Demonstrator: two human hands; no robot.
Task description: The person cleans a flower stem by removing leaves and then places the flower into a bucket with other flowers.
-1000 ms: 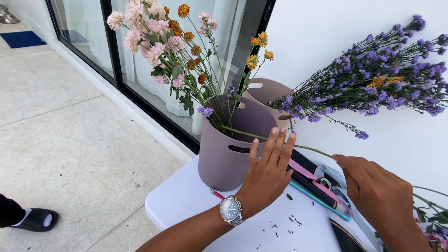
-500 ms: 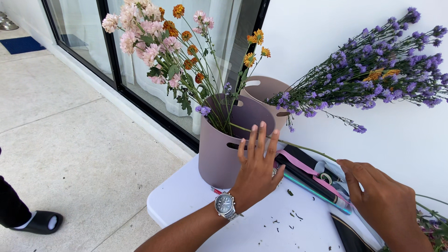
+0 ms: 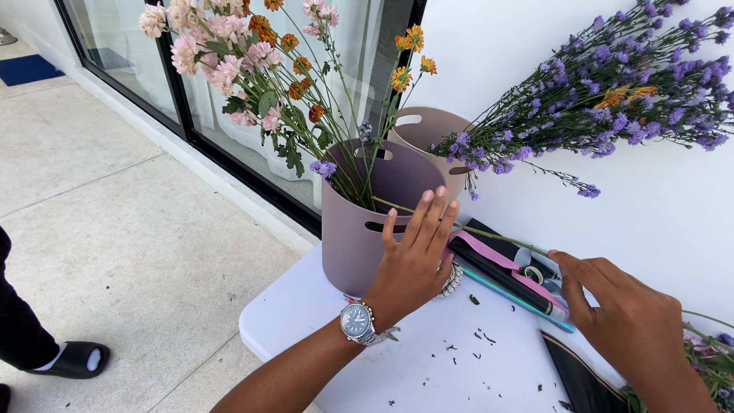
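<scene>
Right against the mauve bucket (image 3: 359, 237), the left hand (image 3: 413, 260) lies flat with its fingers spread and straight, palm toward the bucket's side by the slot handle, gripping nothing. A silver wristwatch (image 3: 357, 322) sits on that wrist, below the bucket's base. The right hand (image 3: 627, 321) is well to the right of the bucket, low over the white counter (image 3: 428, 367), fingers loosely curled and pointing toward a roll of tape (image 3: 535, 274); whether the fingertips touch it cannot be told, and the hand holds nothing that shows.

Between the bucket and the right hand lies a bundle of long tools (image 3: 505, 277), black, pink and teal, slanting away from the bucket's foot. Green crumbs of stem are scattered on the counter in front of it. From the bucket rise pink and orange flowers (image 3: 245, 53) on long green stems, leaning left. Just behind the bucket stands a second, tan bucket (image 3: 428, 130), from which purple flowers (image 3: 612, 69) fan out to the right across the white wall (image 3: 650, 199). Left of the bucket, down on the tiled floor (image 3: 115, 229), another person's foot in a black sandal (image 3: 73, 359) shows.
</scene>
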